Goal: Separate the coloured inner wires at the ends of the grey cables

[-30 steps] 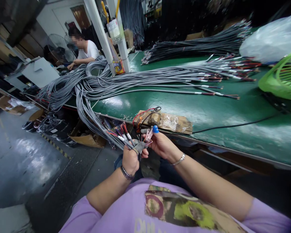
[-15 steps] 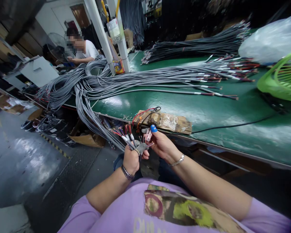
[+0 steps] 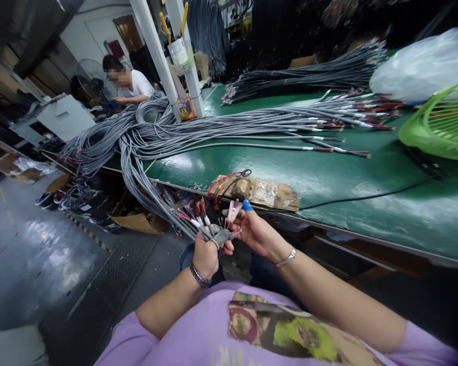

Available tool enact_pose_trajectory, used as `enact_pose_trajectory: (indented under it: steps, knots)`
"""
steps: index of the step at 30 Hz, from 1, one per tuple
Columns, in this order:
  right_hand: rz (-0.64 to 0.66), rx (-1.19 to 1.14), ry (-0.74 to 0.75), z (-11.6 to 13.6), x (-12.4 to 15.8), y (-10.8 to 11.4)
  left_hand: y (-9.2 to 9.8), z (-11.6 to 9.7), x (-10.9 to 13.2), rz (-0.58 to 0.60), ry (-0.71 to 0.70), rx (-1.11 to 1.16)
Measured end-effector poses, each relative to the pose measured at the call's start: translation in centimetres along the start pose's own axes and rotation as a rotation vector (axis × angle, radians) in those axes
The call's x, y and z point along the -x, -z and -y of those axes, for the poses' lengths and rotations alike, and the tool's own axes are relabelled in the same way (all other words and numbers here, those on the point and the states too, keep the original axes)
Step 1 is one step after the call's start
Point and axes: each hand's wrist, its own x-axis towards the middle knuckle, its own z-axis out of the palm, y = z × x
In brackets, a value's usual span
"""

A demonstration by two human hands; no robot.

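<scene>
Head view: the left hand (image 3: 206, 254) is clenched on the grey cable ends (image 3: 204, 226), just below the edge of the green surface (image 3: 328, 178). Their long axis slants up-left, with the stripped coloured tips fanned outward. The right hand (image 3: 257, 234), just beside, pinches a small pale clip (image 3: 234, 208). Since a second ago both grips are unchanged and barely shifted.

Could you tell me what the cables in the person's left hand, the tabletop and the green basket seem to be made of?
Cables: grey plastic-sheathed, matte, with coloured insulated cores at the stripped ends. Tabletop: probably green vinyl or rubber matting, glossy, since it mirrors the lights in soft patches. Green basket: likely moulded plastic, given its thin slotted ribs.
</scene>
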Motion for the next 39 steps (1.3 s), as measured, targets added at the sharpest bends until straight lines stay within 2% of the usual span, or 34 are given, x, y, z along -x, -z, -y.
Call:
enact_pose_trajectory:
  steps: [3,6,9,14,16,19,21,24,27,30,33,36,39]
  knots:
    - [0.029,0.096,-0.105,0.2,0.9,0.8,0.6,0.6,0.6,0.019,-0.019,-0.036]
    - [0.061,0.279,-0.116,0.2,1.5,1.2,1.3,1.5,1.0,0.044,-0.016,-0.078]
    - [0.153,0.488,-0.04,0.2,2.1,0.9,1.7,1.7,1.3,0.102,0.013,-0.15]
    - [0.329,0.757,0.117,0.1,3.0,0.0,2.0,0.7,1.2,0.356,0.189,-0.359]
    - [0.337,0.842,0.195,0.0,3.2,0.2,2.0,0.4,1.2,0.387,0.231,-0.403]
    - [0.147,0.826,0.273,-0.1,3.6,1.2,2.0,0.6,1.3,0.298,0.192,-0.366]
    - [0.021,0.732,0.232,-0.4,3.8,1.9,1.9,0.9,1.2,0.198,0.14,-0.299]
    - [-0.036,0.584,0.122,-1.3,4.2,2.3,1.7,1.5,1.1,0.077,0.095,-0.2]
    - [-0.077,0.501,0.166,-2.4,4.5,1.7,1.5,1.8,1.1,0.059,0.081,-0.172]
    - [-0.048,0.482,0.217,-2.8,4.2,0.7,1.5,1.9,1.1,0.137,0.069,-0.205]
    - [0.098,0.47,0.154,-2.5,3.5,0.0,1.8,1.8,1.2,0.21,0.033,-0.267]
    - [0.173,0.501,0.128,-2.4,2.8,0.0,2.0,1.9,1.2,0.191,0.018,-0.281]
    - [0.102,0.563,0.178,-2.4,2.2,0.5,2.0,2.1,1.0,0.107,0.05,-0.184]
